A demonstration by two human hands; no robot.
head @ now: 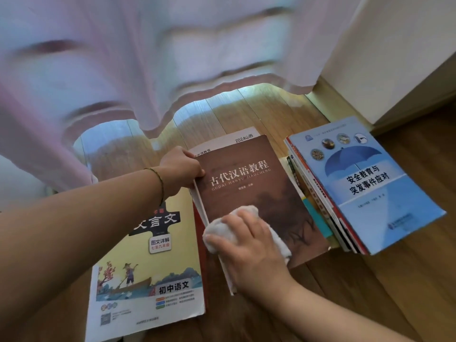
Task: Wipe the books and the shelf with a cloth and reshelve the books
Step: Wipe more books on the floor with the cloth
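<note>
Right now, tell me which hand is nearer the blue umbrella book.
Right. The right hand presses the cloth on the brown book beside the blue umbrella book; the left hand grips the brown book's far-left edge.

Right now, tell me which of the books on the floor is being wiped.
The brown book in the middle: the right hand presses the white cloth on its cover, the left hand holding its edge. The yellow book and blue book lie untouched.
</note>
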